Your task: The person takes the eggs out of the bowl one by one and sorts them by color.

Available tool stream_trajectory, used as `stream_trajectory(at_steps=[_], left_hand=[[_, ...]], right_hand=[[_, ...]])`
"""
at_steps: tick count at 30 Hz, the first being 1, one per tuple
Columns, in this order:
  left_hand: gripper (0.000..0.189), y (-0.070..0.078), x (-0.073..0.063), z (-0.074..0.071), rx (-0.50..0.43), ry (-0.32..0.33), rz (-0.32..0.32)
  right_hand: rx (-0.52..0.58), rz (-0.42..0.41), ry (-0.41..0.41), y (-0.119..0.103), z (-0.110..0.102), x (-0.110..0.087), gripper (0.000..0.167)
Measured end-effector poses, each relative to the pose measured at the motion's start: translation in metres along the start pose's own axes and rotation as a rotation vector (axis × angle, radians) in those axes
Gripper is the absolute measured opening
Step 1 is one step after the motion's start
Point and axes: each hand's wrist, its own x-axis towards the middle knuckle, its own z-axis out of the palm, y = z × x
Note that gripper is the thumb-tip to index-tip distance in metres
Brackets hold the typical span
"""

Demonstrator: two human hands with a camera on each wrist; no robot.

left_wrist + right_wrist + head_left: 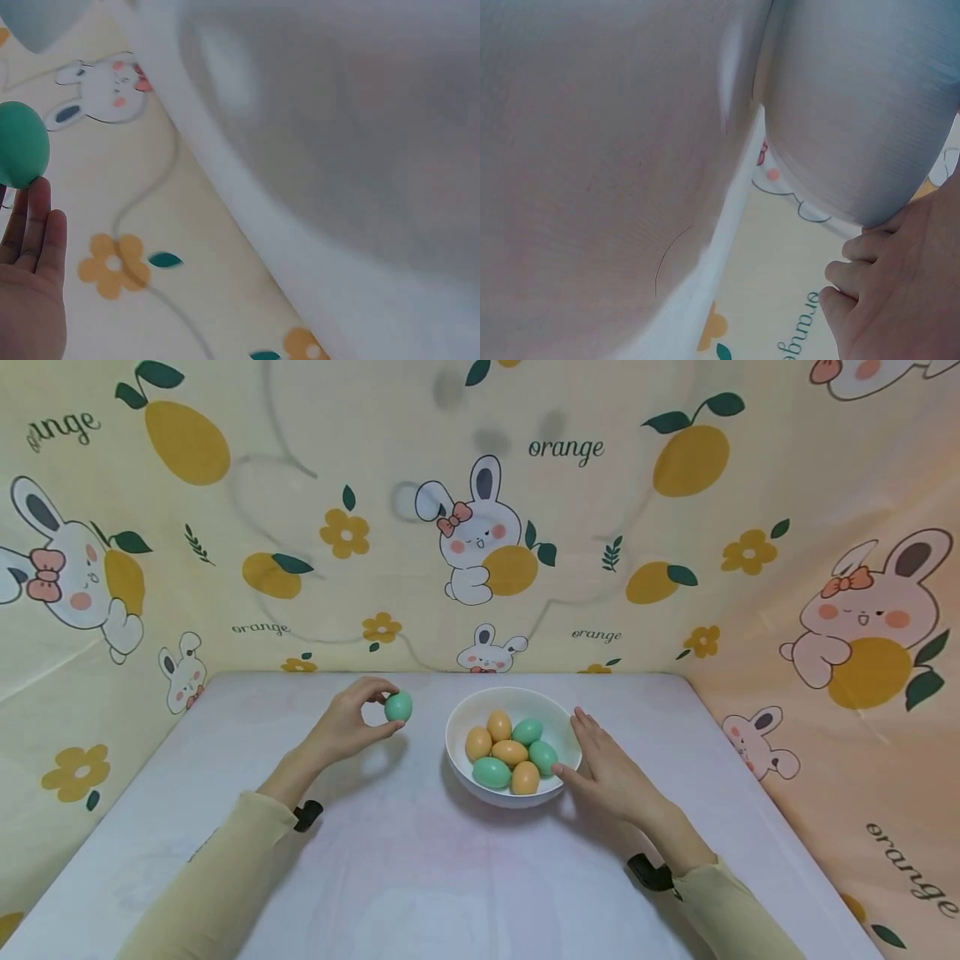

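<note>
To the left of the bowl, my left hand (348, 722) pinches a green egg (398, 706) between thumb and fingertips. The egg (22, 144) also shows at the left edge of the left wrist view, with fingers behind it. A white bowl (459, 727) stands on the table and holds several orange eggs (510, 752) and three green eggs (491, 772). My right hand (611, 777) rests against the bowl's right side, fingers extended along the outer wall and thumb at the near rim. In the right wrist view, fingers (855, 274) lie against the bowl's wall (855, 112).
The table (420, 877) has a white cover. Behind it and at both sides hangs a cream backdrop (360, 460) printed with rabbits, oranges and flowers. Black straps (651, 872) sit at both wrists, beside the beige sleeves.
</note>
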Motion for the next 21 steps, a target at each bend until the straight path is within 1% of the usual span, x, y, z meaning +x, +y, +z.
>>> stream_trajectory(at_steps=[7,10,15,19,21], left_hand=[[0.048,-0.018,-0.014,-0.019,0.067,-0.044,-0.049],[0.047,-0.026,-0.020,-0.025,0.089,-0.071,-0.099],[0.047,-0.040,-0.031,-0.037,0.135,-0.124,-0.208],[0.047,-0.051,-0.039,-0.047,0.157,-0.142,-0.251],[0.046,-0.055,-0.043,-0.052,0.165,-0.146,-0.261]], right_hand=[[-0.007,0.001,-0.001,0.001,0.001,0.001,0.098],[-0.008,0.003,-0.001,0.000,0.000,0.000,0.098],[-0.002,0.001,-0.004,-0.001,-0.001,0.000,0.098],[0.005,0.000,-0.004,-0.003,-0.002,0.000,0.098],[0.008,-0.002,-0.003,-0.003,-0.002,0.000,0.097]])
